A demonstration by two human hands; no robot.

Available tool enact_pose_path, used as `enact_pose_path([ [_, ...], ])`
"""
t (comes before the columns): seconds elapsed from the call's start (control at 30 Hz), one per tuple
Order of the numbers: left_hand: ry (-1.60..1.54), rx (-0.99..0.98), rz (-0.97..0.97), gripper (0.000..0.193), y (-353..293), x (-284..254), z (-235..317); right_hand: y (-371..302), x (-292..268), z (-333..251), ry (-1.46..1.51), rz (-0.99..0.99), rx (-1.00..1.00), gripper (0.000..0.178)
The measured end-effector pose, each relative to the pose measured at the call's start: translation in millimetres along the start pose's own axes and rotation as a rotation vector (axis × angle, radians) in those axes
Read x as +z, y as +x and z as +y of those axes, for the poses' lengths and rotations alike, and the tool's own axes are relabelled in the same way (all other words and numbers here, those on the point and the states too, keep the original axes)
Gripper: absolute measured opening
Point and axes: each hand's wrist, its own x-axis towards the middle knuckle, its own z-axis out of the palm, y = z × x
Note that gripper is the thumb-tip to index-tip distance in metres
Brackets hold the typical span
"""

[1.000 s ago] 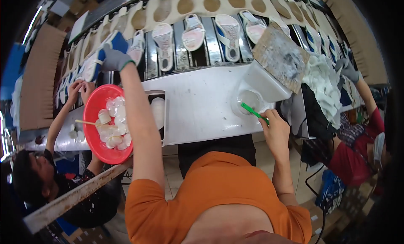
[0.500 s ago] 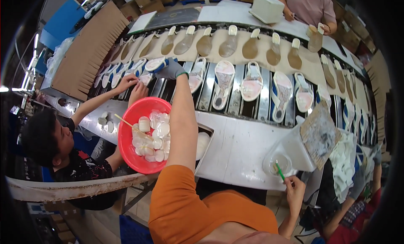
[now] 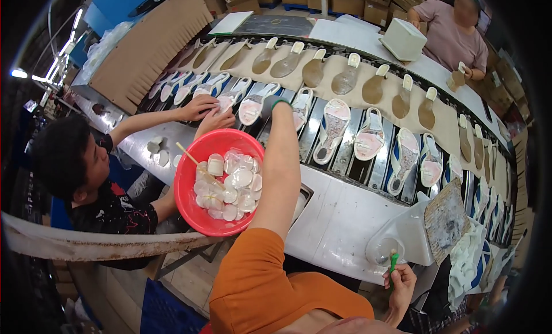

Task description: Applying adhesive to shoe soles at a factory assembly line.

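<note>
We count one right hand (image 3: pixel 401 278) closed round a green brush (image 3: pixel 393 264); one gloved left hand (image 3: pixel 271 103), grip undeterminable, at a sandal (image 3: pixel 251 110) on the slatted conveyor (image 3: pixel 344 155); brown soles (image 3: pixel 344 79) lying apart, unjoined.

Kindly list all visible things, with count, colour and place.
Sandals: many, white and blue, on slats.
Soles: many, brown, on beige belt.
Basin: one, red, left.
Discs: many, whitish, in basin.
Stick: one, yellowish, in basin.
Tabletop: one, white, front.
Cup: one, clear, on tabletop.
Board: one, stained tan, right.
Cloth: count unclear, white, beside board.
Box: one, white, far side.
Cartons: several, brown, background.
Workers: at least two, dark and pink tops, left and beyond.
Tool: one, green, right.
Left hand: one, gloved grey, at sandals.
Right hand: one, bare, holding tool.
</note>
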Motion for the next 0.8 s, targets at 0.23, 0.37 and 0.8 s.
enact_pose_path([
  [0.23, -0.263, 0.043, 0.559, 0.036, -147.7, -43.2, 44.9, 28.7, 59.7, -34.0, 0.131, -0.219, -0.060, 0.026],
  [0.37, -1.038, 1.069, 0.481, 0.041, -214.9, 17.3, 36.0, 75.6, 124.3, -79.5, 0.155, -0.275, -0.287, 0.032],
  [0.8, -0.369, 1.284, 0.276, 0.043, -188.8, 149.0, -1.4, 301.2, 419.9, -26.1, -0.725, -0.499, -0.716, 0.017],
])
